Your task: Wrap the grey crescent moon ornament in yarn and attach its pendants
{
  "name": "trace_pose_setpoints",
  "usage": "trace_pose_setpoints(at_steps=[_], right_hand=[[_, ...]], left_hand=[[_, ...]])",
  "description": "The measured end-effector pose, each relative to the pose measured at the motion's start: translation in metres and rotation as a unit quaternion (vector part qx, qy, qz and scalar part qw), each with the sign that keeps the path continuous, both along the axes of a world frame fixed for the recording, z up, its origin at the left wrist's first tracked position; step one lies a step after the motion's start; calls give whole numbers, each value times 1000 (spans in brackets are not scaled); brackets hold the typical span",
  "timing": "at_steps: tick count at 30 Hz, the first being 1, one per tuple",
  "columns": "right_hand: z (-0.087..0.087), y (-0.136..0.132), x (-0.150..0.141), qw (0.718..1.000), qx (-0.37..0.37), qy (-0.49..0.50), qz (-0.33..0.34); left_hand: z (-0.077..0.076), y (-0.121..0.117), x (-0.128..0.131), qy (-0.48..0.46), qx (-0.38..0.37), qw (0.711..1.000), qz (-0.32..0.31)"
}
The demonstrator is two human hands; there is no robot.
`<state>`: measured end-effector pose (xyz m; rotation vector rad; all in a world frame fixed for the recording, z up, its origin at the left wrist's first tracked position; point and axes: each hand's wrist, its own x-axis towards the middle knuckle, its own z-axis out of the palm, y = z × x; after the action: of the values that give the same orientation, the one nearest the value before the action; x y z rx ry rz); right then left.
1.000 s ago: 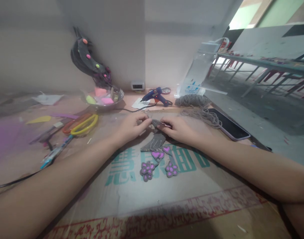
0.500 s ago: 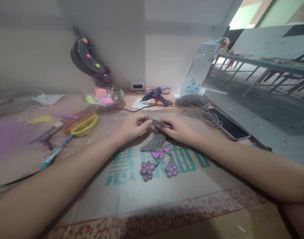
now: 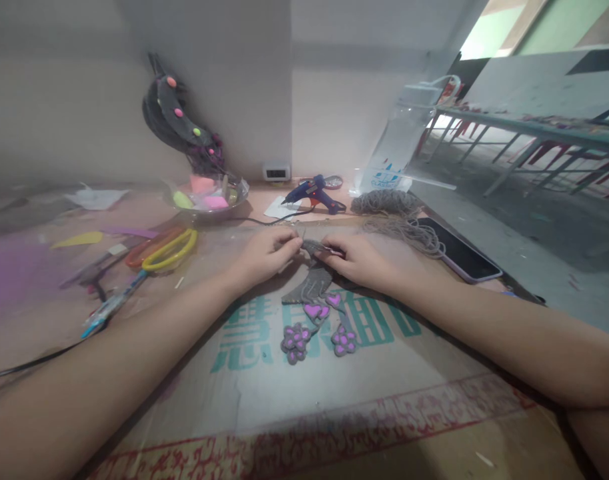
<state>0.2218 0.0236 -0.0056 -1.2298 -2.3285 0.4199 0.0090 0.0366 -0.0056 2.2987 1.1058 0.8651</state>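
Observation:
A grey yarn craft piece [image 3: 314, 283] lies on the cardboard between my hands, its upper end raised to my fingertips. Purple hearts [image 3: 314, 311] and two grey-and-purple flowers [image 3: 295, 341] hang from its lower end on cords. My left hand [image 3: 272, 253] is closed, thumb and forefinger pinched at the left of the top, where a thin strand sticks up. On the right side, my right hand [image 3: 352, 257] grips the top of the piece with bent fingers. A slim dark pinkish thing shows at those fingers, too small to name.
Behind my hands lie a blue glue gun [image 3: 314, 193] and a small digital clock [image 3: 276, 173]. Grey yarn [image 3: 389, 203], a phone [image 3: 459, 250] and a plastic bottle [image 3: 397, 143] are at right. Yellow-handled scissors [image 3: 172, 250] and a bowl [image 3: 209, 210] of coloured pieces sit at left.
My left fingertips have shifted slightly left, away from the top of the yarn piece. My right hand and the piece stay in place.

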Motion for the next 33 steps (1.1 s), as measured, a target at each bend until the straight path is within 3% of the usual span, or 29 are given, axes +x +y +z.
trace_pose_setpoints(at_steps=[20,28,33], right_hand=[[0,0,1,1000,0,6,-5],[-4,3,2,1000,-6,18,6],[-3,2,2,1000,-1,5,3]], left_hand=[[-5,5,-4,2,70,998,6],[-8,6,-5,-10,167,986,24],[-8,7,-5,3,173,985,19]])
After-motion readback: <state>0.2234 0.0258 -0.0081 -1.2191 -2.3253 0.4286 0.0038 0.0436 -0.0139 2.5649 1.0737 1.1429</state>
